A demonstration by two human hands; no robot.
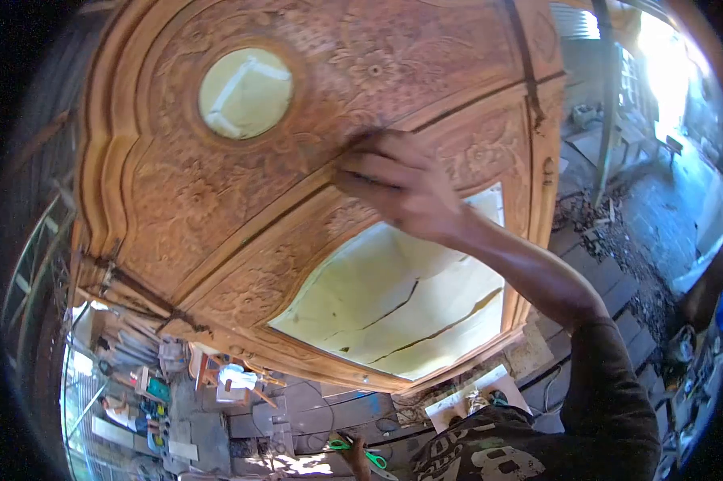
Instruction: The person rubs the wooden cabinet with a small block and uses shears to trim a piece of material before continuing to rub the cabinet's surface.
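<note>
A large carved wooden panel (241, 200) fills the view, with a round opening (245, 92) at the upper left and a big rectangular opening (401, 305) lower down. My right hand (397, 184) lies flat against the carving, next to a dark seam between two carved sections. Its fingers point left and are blurred, and whether anything sits under them cannot be told. At the bottom edge, only a small part of my left hand (356, 455) shows, closed around a green-handled tool (373, 459).
Below the panel is a workshop floor (313, 413) with wood pieces, a small stool (233, 381) and cables. Grey paving with debris (610, 232) runs along the right. A post (606, 104) stands at the upper right by a bright doorway.
</note>
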